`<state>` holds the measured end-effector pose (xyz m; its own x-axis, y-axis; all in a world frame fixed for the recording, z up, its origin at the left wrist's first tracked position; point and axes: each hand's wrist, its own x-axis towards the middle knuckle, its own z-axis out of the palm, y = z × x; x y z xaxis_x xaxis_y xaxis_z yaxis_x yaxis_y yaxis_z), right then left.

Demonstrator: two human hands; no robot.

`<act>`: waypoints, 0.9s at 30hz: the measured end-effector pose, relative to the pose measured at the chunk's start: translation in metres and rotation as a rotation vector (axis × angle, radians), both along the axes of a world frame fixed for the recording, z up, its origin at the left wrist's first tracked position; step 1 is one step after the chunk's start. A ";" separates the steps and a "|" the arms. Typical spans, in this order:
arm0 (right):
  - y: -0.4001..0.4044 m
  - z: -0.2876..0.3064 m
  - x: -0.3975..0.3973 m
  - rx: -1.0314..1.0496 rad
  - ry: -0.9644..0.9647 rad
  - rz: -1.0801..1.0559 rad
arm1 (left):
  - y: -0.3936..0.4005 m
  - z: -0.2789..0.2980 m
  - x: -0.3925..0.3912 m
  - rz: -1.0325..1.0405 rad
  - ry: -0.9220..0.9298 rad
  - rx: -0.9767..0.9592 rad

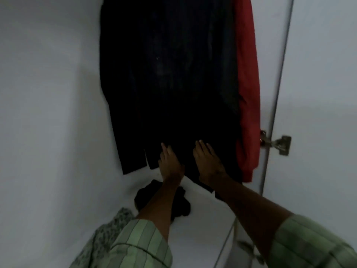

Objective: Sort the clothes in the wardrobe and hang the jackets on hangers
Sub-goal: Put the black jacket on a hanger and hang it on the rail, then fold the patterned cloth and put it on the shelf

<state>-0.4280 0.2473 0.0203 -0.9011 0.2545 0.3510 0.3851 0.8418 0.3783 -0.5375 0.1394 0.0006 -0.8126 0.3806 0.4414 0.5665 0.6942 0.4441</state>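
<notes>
A dark, almost black jacket (166, 78) hangs inside the white wardrobe, its top cut off by the frame. Right beside it hangs a red garment (249, 89). My left hand (170, 163) lies flat on the jacket's lower hem, fingers stretched out. My right hand (207, 161) rests flat on the same hem a little to the right, fingers also extended. Neither hand grips the cloth. The hangers are out of view.
A crumpled black garment (146, 198) lies on the white wardrobe floor (202, 229) under my left forearm. A green patterned cloth (108, 233) sits at the lower left. The wardrobe door (318, 74) stands at the right with a metal hinge (276, 144).
</notes>
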 end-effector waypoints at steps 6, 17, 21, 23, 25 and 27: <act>0.002 -0.020 0.082 -0.229 -0.058 0.213 | 0.004 -0.054 0.082 -0.031 0.240 0.003; 0.062 -0.134 0.380 -0.624 -0.136 -0.005 | 0.055 -0.168 0.339 -0.469 0.172 -0.098; 0.090 -0.179 0.498 -0.751 -0.168 -0.210 | 0.091 -0.212 0.447 -0.619 0.114 -0.181; 0.104 -0.200 0.554 -0.784 -0.166 -0.279 | 0.113 -0.229 0.501 -0.702 0.048 -0.219; 0.118 -0.219 0.601 -0.836 -0.135 -0.359 | 0.136 -0.245 0.546 -0.764 0.002 -0.262; 0.130 -0.231 0.634 -0.892 -0.085 -0.430 | 0.155 -0.260 0.578 -0.820 -0.057 -0.271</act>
<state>0.2060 0.3778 -0.2105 -0.6839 0.7045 -0.1897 0.7250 0.6270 -0.2850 0.0407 0.2942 -0.2593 -0.2533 0.9426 0.2174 0.9168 0.1622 0.3650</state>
